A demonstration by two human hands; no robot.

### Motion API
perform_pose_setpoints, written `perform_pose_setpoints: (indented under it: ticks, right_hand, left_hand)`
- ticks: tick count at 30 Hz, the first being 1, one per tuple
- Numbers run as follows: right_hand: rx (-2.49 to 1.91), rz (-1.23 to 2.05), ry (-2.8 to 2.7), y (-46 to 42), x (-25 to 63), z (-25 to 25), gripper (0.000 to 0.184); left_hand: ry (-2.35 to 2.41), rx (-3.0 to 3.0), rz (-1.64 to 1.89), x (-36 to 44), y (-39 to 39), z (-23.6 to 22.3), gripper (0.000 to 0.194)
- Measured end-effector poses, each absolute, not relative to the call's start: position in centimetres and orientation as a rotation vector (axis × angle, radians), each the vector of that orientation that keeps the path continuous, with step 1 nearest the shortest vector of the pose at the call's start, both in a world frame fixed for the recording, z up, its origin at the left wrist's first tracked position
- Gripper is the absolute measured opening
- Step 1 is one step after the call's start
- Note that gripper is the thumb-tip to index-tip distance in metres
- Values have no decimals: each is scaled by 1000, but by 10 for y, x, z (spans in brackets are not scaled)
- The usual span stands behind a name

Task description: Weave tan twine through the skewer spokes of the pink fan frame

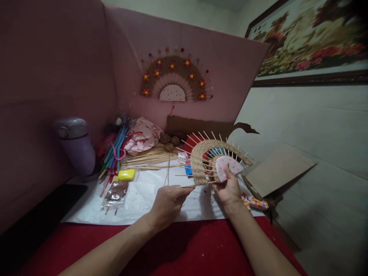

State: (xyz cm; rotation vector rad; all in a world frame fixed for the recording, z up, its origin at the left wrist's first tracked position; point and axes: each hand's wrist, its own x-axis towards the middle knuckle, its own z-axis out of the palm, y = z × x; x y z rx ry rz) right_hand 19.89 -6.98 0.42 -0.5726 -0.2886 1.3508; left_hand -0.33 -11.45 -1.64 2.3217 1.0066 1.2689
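My right hand (229, 188) grips the pink dotted half-round centre of a woven fan (201, 159), a half-disc of wooden skewers with tan jute twine wound across them, held upright above the white sheet (143, 199). My left hand (167, 203) is closed in a pinch at the fan's lower left edge, on the end of a skewer or the twine strand; which one I cannot make out. A thin twine strand (167, 172) hangs down behind the left hand.
A finished fan with red flowers (175, 78) hangs on the pink board. Behind lie a bundle of skewers (149, 158), coloured pipe cleaners (116, 151), pink cloth (142, 136), twine balls (169, 141), a yellow block (125, 175), a purple bottle (77, 147). Cardboard (278, 168) lies right.
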Motion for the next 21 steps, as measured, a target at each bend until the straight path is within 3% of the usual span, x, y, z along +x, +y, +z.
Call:
perform_pose_setpoints:
  ticks: [11, 21]
  right_hand:
    - [-612, 1354, -254, -72, 194, 4, 20]
    - [-605, 1350, -292, -67, 196, -3, 24]
  left_hand:
    - [992, 2893, 1342, -5, -112, -18, 31]
    - [1055, 2894, 1303, -3, -114, -24, 30]
